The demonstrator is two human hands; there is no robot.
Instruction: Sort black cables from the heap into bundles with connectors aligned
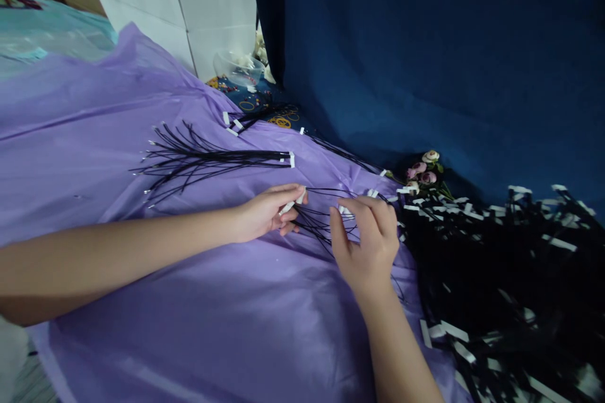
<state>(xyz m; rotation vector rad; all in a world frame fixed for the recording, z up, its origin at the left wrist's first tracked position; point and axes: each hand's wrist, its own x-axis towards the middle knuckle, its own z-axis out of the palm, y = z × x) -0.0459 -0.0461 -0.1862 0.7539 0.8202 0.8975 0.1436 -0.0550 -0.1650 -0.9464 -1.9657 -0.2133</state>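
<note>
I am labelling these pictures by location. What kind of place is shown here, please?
Probably a home craft or hand-assembly workspace. A purple plastic sheet covers the surface, a big pile of black cords with white tags lies on it, and small artificial roses sit beside a blue cloth backdrop.

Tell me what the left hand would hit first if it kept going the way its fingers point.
Probably the right hand: the left hand points right along the purple sheet, over the thin black cords between them. Depth is unclear.
</note>
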